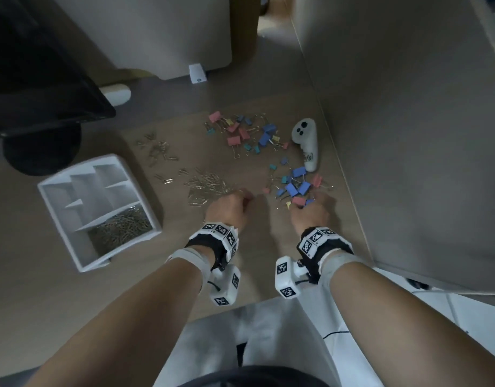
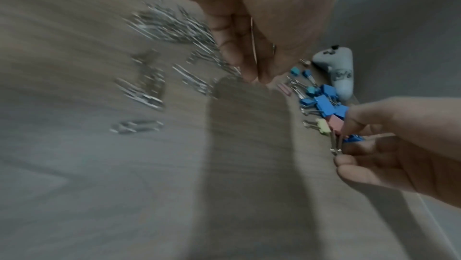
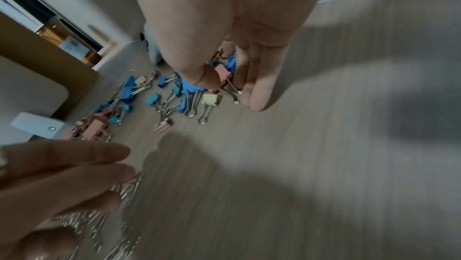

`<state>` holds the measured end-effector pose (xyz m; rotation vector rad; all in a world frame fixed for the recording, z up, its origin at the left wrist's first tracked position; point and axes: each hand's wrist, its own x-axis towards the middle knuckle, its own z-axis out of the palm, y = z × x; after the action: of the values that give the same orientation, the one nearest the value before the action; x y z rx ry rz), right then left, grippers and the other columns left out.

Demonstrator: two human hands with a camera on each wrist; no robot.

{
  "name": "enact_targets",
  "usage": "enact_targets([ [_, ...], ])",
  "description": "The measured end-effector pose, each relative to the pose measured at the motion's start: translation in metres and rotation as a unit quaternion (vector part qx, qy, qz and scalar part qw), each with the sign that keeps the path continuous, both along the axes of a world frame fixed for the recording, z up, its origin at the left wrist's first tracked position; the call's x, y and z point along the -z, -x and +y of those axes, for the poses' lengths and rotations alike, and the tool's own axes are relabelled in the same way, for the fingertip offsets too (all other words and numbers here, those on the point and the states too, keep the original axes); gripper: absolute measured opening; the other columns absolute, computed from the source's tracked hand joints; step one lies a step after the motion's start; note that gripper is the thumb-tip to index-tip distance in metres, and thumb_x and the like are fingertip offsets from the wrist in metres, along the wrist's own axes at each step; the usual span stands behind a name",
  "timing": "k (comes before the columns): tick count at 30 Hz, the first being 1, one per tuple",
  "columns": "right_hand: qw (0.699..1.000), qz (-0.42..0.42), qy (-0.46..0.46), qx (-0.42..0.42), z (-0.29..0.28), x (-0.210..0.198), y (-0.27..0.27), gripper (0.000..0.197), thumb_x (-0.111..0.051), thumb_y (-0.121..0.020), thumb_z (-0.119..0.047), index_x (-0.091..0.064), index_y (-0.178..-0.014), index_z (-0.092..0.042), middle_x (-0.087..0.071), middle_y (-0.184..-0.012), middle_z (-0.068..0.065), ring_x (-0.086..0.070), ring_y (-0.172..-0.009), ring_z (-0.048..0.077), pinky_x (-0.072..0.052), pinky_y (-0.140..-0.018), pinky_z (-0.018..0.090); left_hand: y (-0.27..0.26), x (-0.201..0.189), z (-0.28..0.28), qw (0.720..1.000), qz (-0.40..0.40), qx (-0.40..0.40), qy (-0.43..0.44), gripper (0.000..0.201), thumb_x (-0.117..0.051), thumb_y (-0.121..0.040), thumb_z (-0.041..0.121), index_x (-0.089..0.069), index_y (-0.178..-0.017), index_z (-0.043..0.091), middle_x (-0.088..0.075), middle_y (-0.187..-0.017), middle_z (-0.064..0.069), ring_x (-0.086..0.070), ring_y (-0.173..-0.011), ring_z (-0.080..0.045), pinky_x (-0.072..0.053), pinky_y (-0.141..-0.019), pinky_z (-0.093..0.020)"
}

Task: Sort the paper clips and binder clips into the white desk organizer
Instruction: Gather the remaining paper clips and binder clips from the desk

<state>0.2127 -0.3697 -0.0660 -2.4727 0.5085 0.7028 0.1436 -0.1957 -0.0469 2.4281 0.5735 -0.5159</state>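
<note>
The white desk organizer (image 1: 59, 188) stands at the left, with silver paper clips (image 1: 120, 227) filling its front compartment. More paper clips (image 1: 206, 182) lie loose mid-desk. My left hand (image 1: 245, 198) is curled at the near edge of that pile and grips a few paper clips (image 3: 124, 189); one wire shows in its palm (image 2: 253, 41). Coloured binder clips (image 1: 295, 185) lie to the right, with a second heap (image 1: 246, 132) farther back. My right hand (image 1: 305, 203) pinches a pink binder clip (image 3: 224, 75) between thumb and fingers at the near heap's edge.
A white handheld controller (image 1: 306, 143) lies beyond the near binder clips, beside the grey partition wall (image 1: 408, 135) on the right. A black monitor base (image 1: 42, 146) sits behind the organizer. A white box (image 1: 171, 37) stands at the back.
</note>
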Motion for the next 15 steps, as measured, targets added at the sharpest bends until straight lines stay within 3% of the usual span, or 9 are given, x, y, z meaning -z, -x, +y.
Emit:
enact_targets([
  [3,1.0,-0.002,0.014,-0.012,0.019,-0.008,0.006,0.044,-0.057,-0.093,-0.037,-0.047,-0.124,-0.007,-0.056,-0.087,0.006,-0.053,-0.075,0.027,-0.04,-0.066,0.03,0.016,-0.003,0.032,0.999,0.002,-0.02,-0.031,0.026,-0.05,-0.091,0.043,-0.064,-0.111,0.035,-0.07,-0.106,-0.001,-0.067,-0.095,-0.027,-0.055,-0.08,-0.035],
  [7,0.999,0.008,0.022,-0.042,0.049,-0.022,0.023,0.026,-0.056,-0.094,-0.031,-0.053,-0.113,-0.014,-0.053,-0.077,0.0,-0.062,-0.083,0.027,-0.046,-0.072,0.029,0.033,-0.007,0.068,0.994,-0.016,-0.025,-0.101,0.029,-0.054,-0.089,0.029,-0.065,-0.116,0.023,-0.061,-0.112,-0.004,-0.057,-0.107,-0.027,-0.051,-0.087,-0.038],
  [9,0.995,0.047,0.014,-0.084,0.069,-0.014,0.033,0.037,-0.054,-0.091,-0.036,-0.051,-0.118,-0.011,-0.065,-0.086,0.003,-0.067,-0.082,0.026,-0.053,-0.074,0.031,0.038,-0.006,0.085,0.992,-0.017,-0.014,-0.127,0.034,-0.056,-0.086,0.028,-0.062,-0.119,0.023,-0.059,-0.12,-0.004,-0.05,-0.116,-0.027,-0.046,-0.093,-0.038],
  [12,0.992,0.09,0.033,-0.088,0.101,-0.009,0.047,0.062,-0.054,-0.09,-0.042,-0.037,-0.133,-0.002,-0.066,-0.095,0.01,-0.065,-0.081,0.028,-0.051,-0.067,0.032,0.047,-0.007,0.11,0.991,-0.019,0.007,-0.131,0.039,-0.056,-0.082,0.025,-0.061,-0.121,0.026,-0.058,-0.122,-0.002,-0.044,-0.12,-0.027,-0.038,-0.098,-0.039],
  [15,0.985,0.127,0.036,-0.107,0.128,-0.016,0.058,0.072,-0.054,-0.09,-0.045,-0.035,-0.139,0.004,-0.065,-0.106,0.01,-0.058,-0.084,0.026,-0.043,-0.064,0.027,0.063,-0.009,0.133,0.985,-0.054,0.01,-0.163,0.034,-0.059,-0.073,0.016,-0.069,-0.104,0.029,-0.062,-0.112,0.005,-0.047,-0.117,-0.023,-0.033,-0.1,-0.035],
])
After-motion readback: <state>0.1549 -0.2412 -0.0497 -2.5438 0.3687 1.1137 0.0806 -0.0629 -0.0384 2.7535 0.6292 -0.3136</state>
